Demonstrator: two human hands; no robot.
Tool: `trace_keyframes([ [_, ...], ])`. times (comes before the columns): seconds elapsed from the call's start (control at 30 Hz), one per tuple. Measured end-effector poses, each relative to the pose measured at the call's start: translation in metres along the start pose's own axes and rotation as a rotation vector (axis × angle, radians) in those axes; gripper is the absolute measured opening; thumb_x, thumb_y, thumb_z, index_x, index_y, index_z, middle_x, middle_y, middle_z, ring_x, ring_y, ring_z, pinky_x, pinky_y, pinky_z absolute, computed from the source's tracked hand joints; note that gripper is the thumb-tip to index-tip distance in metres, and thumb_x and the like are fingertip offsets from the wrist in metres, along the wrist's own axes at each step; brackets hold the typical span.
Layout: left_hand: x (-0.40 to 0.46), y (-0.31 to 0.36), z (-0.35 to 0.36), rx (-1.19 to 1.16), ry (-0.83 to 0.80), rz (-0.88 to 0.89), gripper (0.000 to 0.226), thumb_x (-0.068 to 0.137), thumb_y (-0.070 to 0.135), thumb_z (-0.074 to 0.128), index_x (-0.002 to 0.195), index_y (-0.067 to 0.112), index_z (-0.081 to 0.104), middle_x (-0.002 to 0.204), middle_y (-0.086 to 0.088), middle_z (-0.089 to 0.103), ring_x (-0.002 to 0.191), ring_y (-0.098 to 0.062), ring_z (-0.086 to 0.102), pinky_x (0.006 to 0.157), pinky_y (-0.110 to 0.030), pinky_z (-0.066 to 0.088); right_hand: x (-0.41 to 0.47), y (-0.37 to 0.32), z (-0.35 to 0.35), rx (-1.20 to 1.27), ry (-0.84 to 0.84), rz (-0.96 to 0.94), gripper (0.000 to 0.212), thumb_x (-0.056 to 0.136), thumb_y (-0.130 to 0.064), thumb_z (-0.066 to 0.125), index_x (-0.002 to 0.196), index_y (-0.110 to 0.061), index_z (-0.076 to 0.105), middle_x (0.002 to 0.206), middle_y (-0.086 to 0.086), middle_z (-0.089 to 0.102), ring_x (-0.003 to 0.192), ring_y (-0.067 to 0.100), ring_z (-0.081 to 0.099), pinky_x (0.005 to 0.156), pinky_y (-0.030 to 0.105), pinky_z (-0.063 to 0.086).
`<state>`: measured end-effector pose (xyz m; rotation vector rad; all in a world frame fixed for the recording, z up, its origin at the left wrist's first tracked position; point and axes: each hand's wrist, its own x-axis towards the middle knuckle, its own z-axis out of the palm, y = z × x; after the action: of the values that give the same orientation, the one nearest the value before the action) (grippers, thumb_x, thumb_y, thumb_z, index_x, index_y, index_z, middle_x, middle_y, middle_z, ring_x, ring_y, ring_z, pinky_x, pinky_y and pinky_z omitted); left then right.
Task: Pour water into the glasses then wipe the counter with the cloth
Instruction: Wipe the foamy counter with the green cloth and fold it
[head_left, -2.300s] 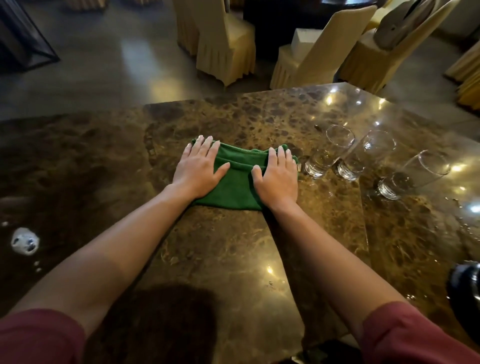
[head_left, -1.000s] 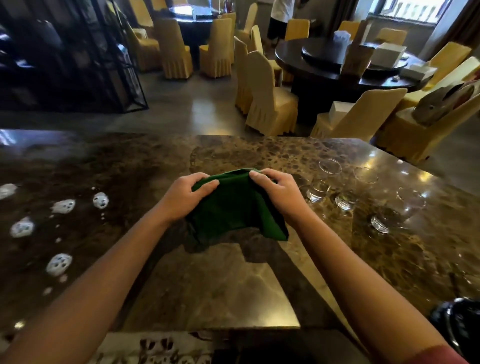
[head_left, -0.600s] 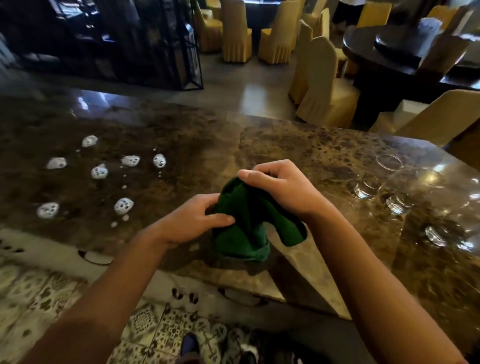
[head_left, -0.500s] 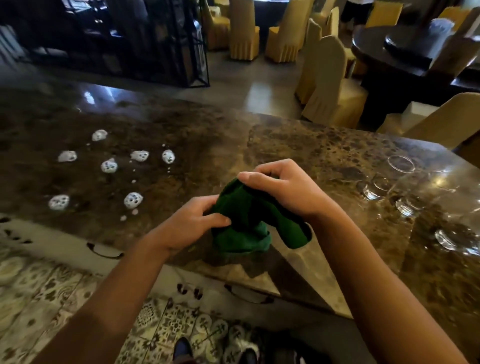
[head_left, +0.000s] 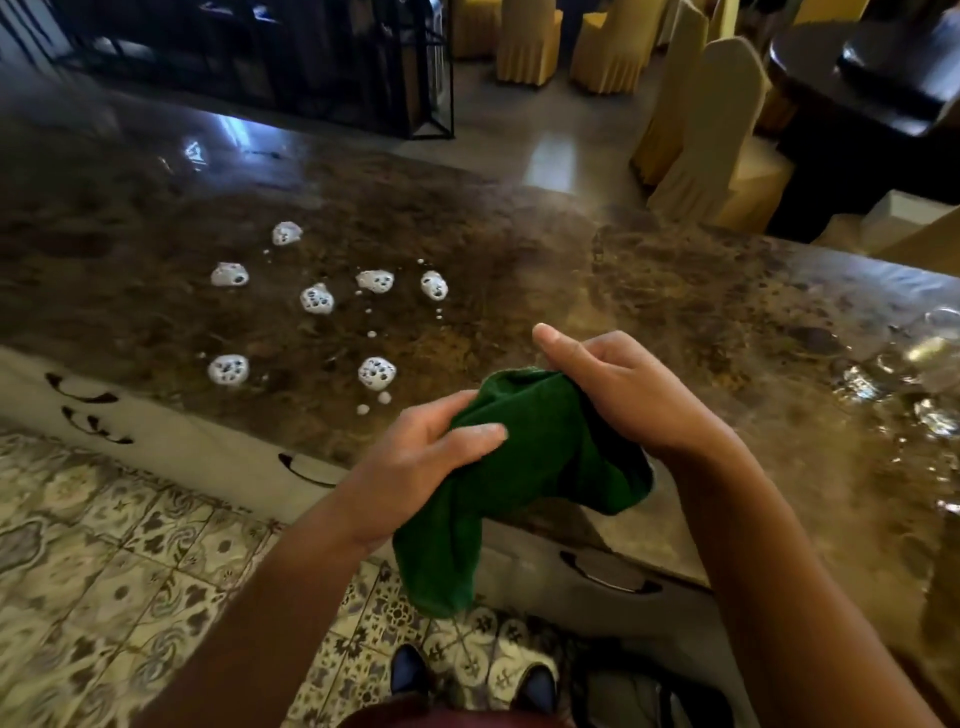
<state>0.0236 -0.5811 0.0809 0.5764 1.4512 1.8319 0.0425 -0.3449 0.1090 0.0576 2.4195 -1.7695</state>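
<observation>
Your left hand and right hand both clamp the bunched green cloth over the counter's near edge; foam blobs left.

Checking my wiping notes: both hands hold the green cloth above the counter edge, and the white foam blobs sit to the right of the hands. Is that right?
Not quite. The head view shows the foam blobs to the left of the hands, not the right. Both the left hand and right hand do hold the green cloth above the counter edge.
</observation>
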Motion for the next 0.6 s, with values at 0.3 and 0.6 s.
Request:
trace_keyframes([
  [0.3,-0.001,0.009,-0.068,0.214,0.097,0.050,0.027,0.100,0.038,0.065,0.124,0.029,0.072,0.114,-0.001,0.077,0.107,-0.020,0.074,0.084,-0.028,0.060,0.031,0.004,0.050,-0.103,0.088,0.011,0.053,0.085,-0.082,0.060,0.097,-0.033,0.075,0.093,-0.002,0.078,0.082,0.012,0.076,0.070,0.033,0.058],
  [0.6,0.039,0.010,-0.122,0.600,0.115,0.008,0.033,0.095,0.053,0.065,0.122,0.036,0.072,0.103,0.015,0.078,0.094,-0.002,0.074,0.075,-0.020,0.059,0.073,0.019,0.039,-0.114,-0.013,-0.083,0.027,0.094,-0.045,0.076,0.105,-0.020,0.076,0.095,0.004,0.079,0.080,0.022,0.077,0.064,0.032,0.062],
])
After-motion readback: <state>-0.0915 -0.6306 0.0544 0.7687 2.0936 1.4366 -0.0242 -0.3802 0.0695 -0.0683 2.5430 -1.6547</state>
